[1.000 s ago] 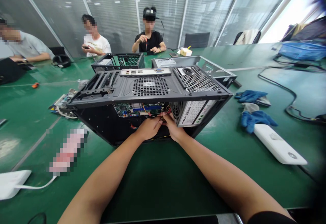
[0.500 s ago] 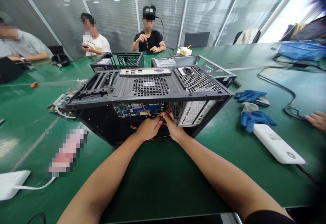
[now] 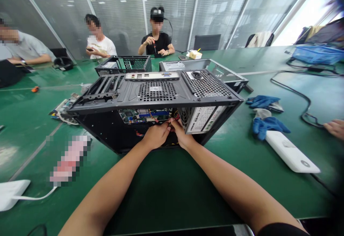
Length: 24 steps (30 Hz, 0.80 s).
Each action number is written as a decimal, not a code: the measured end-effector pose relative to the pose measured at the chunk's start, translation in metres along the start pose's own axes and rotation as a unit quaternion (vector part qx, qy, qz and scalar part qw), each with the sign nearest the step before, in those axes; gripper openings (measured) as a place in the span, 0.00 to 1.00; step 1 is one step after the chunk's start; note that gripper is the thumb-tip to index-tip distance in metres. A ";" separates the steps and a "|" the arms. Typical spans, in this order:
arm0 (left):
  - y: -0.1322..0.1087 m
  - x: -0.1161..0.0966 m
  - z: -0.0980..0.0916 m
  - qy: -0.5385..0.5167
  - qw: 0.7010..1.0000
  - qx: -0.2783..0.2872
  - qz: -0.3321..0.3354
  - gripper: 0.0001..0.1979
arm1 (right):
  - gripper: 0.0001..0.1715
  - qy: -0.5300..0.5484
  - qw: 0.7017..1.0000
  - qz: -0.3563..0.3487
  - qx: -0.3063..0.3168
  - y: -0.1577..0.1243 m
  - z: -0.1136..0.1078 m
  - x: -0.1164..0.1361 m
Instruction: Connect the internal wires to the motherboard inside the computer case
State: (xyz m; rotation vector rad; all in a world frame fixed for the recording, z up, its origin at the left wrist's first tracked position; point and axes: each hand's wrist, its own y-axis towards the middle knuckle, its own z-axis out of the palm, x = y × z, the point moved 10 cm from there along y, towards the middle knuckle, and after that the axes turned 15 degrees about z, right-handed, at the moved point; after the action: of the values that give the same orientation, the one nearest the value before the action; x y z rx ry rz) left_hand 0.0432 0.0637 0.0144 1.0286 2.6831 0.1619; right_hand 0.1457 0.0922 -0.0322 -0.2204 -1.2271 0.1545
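Observation:
A black computer case (image 3: 107, 130) lies on the table with its rear panel facing up and one side open toward me. Both hands reach into that opening. My left hand (image 3: 157, 135) is closed, its fingertips pinched beside the thin coloured power supply cables. Close against it, my right hand (image 3: 181, 134) pinches at the same cables (image 3: 176, 115), just left of the power supply (image 3: 205, 119) with its white label. Behind my fingers shows the motherboard (image 3: 145, 115) with a blue slot. What exactly lies between the fingertips is partly hidden.
Two more open cases stand behind, one a black case frame (image 3: 125, 64). A loose circuit board (image 3: 64, 110) lies left. Blue gloves (image 3: 270, 125) and a white power bank (image 3: 292, 152) lie right, near another person's hand (image 3: 334, 126). A co-worker (image 3: 157, 41) sits opposite with a screwdriver.
Almost nothing differs. Both my hands stay at the cables inside the case with only slight finger movement, and the whole view has shifted a little.

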 end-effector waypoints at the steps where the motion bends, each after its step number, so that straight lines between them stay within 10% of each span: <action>1: 0.000 0.001 0.000 -0.033 0.999 -0.011 0.005 0.18 | 0.26 -0.001 1.000 -0.005 0.001 -0.001 0.000 0.001; 8: 0.001 0.002 -0.003 -0.158 0.985 -0.059 0.043 0.16 | 0.24 0.015 0.999 0.007 0.031 -0.001 0.003 -0.002; 24: 0.000 0.000 0.008 -0.046 0.999 -0.003 0.014 0.20 | 0.24 0.021 1.000 -0.001 0.022 -0.001 0.000 -0.001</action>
State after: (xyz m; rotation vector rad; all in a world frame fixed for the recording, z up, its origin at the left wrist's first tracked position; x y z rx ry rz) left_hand 0.0454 0.0633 0.0068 1.0466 2.5852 0.1239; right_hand 0.1448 0.0908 -0.0331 -0.1838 -1.1815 0.1745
